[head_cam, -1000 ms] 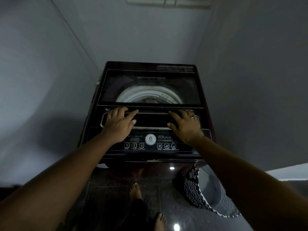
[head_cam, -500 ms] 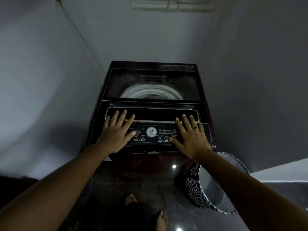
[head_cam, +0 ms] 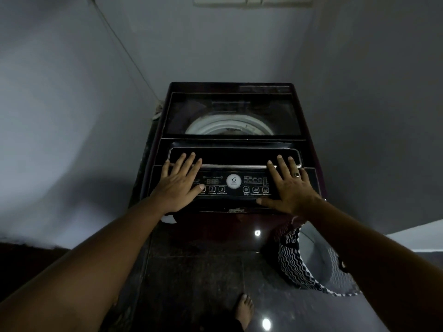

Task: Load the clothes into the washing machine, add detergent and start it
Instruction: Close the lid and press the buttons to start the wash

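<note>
A dark top-loading washing machine (head_cam: 230, 88) stands in the corner with its glass lid (head_cam: 231, 113) down; the white drum rim shows through the glass. My left hand (head_cam: 178, 185) lies flat with straight fingers on the left end of the control panel (head_cam: 233, 185), fingertips over the chrome lid handle (head_cam: 233, 166). My right hand (head_cam: 288, 185), wearing a ring, lies flat on the panel's right end, thumb along the front edge. Neither hand holds anything. No clothes or detergent are visible.
A black-and-white zigzag laundry basket (head_cam: 292, 264) stands on the dark tiled floor at the machine's right front. Grey walls close in on both sides and behind. My bare foot (head_cam: 243, 310) is on the floor below the machine.
The lid has come down flat. Both hands slid from the lid handle toward me onto the control panel, fingers spreading straight, and my view has backed away from the machine.
</note>
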`<move>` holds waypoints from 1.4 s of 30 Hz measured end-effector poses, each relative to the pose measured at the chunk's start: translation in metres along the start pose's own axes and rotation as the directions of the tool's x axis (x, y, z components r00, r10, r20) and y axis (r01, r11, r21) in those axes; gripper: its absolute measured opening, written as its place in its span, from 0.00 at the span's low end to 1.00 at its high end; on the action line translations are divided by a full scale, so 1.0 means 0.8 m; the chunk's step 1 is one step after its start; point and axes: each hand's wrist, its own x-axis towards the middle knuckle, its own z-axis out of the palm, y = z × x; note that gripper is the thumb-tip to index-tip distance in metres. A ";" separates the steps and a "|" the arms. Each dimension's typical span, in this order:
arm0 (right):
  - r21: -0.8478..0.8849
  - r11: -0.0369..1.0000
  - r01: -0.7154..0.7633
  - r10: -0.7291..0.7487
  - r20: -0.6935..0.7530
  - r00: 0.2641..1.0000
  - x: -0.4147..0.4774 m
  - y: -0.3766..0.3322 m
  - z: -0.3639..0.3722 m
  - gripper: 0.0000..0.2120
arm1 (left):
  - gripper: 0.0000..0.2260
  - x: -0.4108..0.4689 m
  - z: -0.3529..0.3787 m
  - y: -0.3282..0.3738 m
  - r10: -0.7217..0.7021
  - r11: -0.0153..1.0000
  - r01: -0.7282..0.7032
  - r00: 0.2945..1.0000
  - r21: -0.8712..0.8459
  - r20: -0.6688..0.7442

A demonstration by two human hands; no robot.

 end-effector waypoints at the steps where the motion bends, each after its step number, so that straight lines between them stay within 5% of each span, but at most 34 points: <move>1: -0.008 1.000 0.004 -0.004 -0.004 1.000 0.000 0.002 0.001 0.58 | 0.34 -0.001 0.003 -0.001 0.002 1.000 -0.002 1.000 -0.004 -0.015; 15: -0.010 0.998 0.058 -0.059 -0.241 0.969 -0.003 0.021 0.028 0.37 | 0.36 -0.007 0.023 -0.010 0.055 0.999 -0.054 0.986 0.009 -0.160; 21: -0.056 0.998 0.004 -0.023 -0.340 0.940 -0.003 0.015 0.040 0.36 | 0.35 -0.008 0.028 -0.003 0.039 0.997 -0.020 0.960 0.069 -0.277; 42: -0.046 0.999 -0.014 -0.004 -0.363 0.932 -0.003 0.013 0.043 0.36 | 0.34 -0.008 0.026 0.002 -0.026 0.998 0.042 0.964 0.053 -0.263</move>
